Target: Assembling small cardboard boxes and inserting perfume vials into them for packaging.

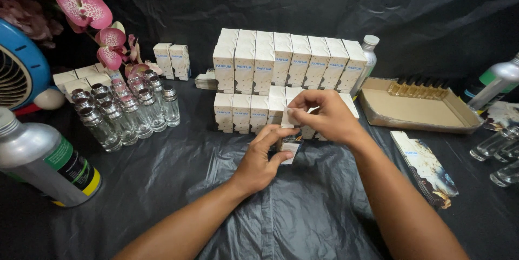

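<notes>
My left hand [260,161] grips a small white perfume carton [290,146] from below, near the middle of the black-covered table. My right hand [323,114] comes over the top of the carton, its fingertips pinching the carton's white top flap [292,115]. Right behind both hands stand rows of identical small white cartons [281,65], stacked two levels high. Whatever is inside the held carton is hidden by my fingers.
Several clear glass bottles with silver caps [127,111] stand at left, beside pink orchid flowers [84,6] and a blue fan [19,73]. A large silver bottle [46,160] lies front left. A shallow cardboard tray [419,110], flat folded cartons [424,165] and more glass bottles [497,146] sit at right.
</notes>
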